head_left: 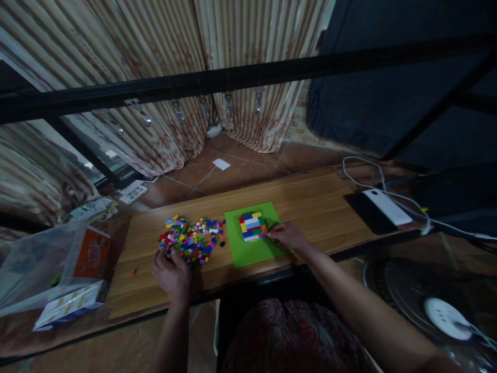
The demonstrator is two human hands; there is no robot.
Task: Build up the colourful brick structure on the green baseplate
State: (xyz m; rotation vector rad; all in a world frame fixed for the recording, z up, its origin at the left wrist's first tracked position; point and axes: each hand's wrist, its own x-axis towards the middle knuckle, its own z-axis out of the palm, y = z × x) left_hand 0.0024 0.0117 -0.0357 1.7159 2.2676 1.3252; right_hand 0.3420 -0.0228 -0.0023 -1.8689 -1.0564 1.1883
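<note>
A green studded baseplate (236,254) lies on the wooden board, carrying a flat block of coloured toy building bricks (252,227) in red, yellow, blue, white, green and orange. At the block's near right corner, my right hand (288,235) is closed in a pinch, its fingertips at a small pink brick (263,234). Left of the baseplate spreads a heap of loose bricks (194,239) in many colours. My left hand (172,270) rests at the heap's near left edge, thumb and fingers apart; some fingertips are hidden, and no held brick shows.
A clear plastic bin (39,259) and a white-and-blue box (70,305) stand at the left. On the right lie a black pad (365,212), a white device (386,206) and a white cable (382,176). A lone orange brick (134,272) sits near the left end.
</note>
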